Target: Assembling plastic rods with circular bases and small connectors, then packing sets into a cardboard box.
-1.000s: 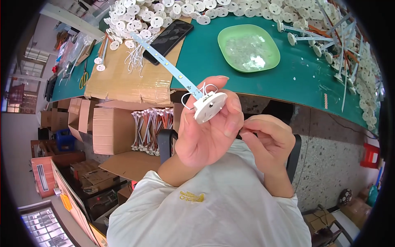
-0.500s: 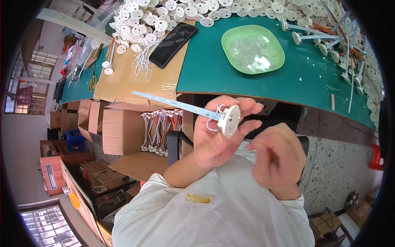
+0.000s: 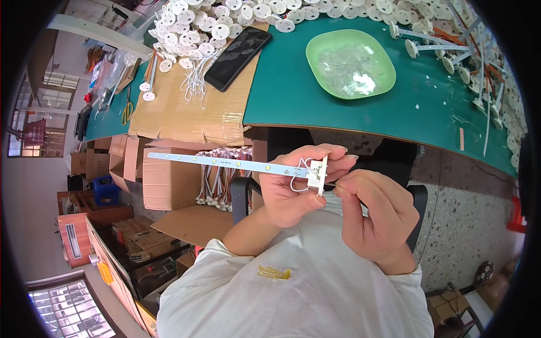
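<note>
My left hand is closed around the white cap end of an LED strip, with the thumb below the cap. The narrow pale-blue strip points left, almost level, with small yellowish LEDs along it. At its right end the round white cap stands edge-on, and thin white wires loop between strip and cap. Just right of the cap, my right hand is closed in a pinch, its fingertips almost at the cap. Anything between those fingertips is too small or hidden to make out.
A green bowl of small clear pieces stands on the green table. White round caps are heaped behind, LED strips at right. A phone lies on cardboard. Below left, an open carton stands beside bundled strips.
The LED strip has swung to nearly level, and its cap has turned from face-on to edge-on. My right hand has come slightly left, closer to the cap.
</note>
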Tool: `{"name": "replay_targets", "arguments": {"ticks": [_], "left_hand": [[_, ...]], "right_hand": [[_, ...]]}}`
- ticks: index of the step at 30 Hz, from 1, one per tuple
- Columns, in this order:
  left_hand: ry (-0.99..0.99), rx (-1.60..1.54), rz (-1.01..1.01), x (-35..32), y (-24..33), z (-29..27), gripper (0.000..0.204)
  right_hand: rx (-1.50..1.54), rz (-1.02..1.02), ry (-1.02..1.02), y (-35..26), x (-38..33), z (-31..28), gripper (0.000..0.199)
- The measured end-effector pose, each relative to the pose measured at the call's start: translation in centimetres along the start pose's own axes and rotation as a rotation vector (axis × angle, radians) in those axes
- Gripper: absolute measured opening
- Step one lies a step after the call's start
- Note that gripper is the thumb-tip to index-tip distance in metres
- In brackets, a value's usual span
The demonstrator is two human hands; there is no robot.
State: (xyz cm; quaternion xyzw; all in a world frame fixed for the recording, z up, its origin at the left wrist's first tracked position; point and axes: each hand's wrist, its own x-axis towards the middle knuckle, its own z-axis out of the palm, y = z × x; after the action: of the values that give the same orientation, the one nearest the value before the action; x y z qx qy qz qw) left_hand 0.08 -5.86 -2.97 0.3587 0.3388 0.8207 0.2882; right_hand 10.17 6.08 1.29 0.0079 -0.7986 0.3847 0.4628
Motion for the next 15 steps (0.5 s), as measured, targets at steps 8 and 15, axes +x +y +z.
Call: {"name": "replay_targets", "arguments": {"ticks": [8, 15], "left_hand": [[-0.068, 0.068, 0.034, -0.07, -0.18, -0.82, 0.064], [-0.132, 0.156, 0.013, 0.05, 0.34, -0.68, 0.057]], "right_hand": [[-0.004, 0.035, -0.054, -0.43, -0.17, -0.13, 0.022], [0.022, 0.041, -0.081, -0.61, -0.23, -0.52, 0.021]]}}
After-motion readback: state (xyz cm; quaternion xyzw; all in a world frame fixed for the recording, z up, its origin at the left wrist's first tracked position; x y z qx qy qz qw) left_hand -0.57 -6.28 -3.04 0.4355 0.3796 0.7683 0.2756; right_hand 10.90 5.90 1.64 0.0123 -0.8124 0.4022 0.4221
